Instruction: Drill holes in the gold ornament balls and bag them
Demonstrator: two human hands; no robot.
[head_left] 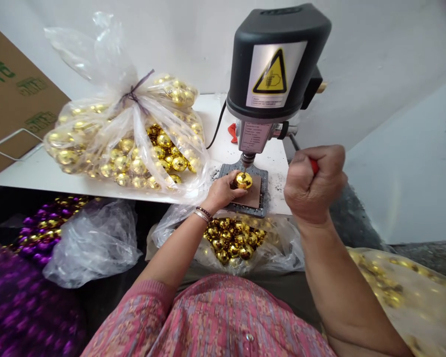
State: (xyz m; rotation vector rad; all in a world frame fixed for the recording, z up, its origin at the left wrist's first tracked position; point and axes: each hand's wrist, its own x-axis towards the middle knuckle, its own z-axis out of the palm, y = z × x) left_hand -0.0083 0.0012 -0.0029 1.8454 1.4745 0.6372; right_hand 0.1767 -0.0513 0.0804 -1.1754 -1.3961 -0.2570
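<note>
The fingers of the left hand (221, 192) grip one gold ball (244, 181) from its side, thumb to the near side, under the chuck (248, 158) of a bench drill (278, 64). The right hand (314, 184) is closed in a fist around the red grip (314, 167) of the feed lever (294, 142). The thin drill bit (246, 168) appears to meet the top of the ball, so this piece is judged to be in mid-drilling; whether its wall is pierced cannot be told. Beneath the ball lies a brown board (253, 199) on the dark metal base (224, 171). Dark shavings scattered around the base on the white table (193, 197) suggest that other drilling is already done. Outward from the base, an open clear bag (288, 255) of loose gold balls (235, 239) sits just in front of the table edge; a knotted bag (134, 116) of similar balls stands on the table to the left, torn or gaping at its front, and another bag (423, 297) lies at the lower right. Which balls are finished and which remain cannot be told, as no holes are discernible.
</note>
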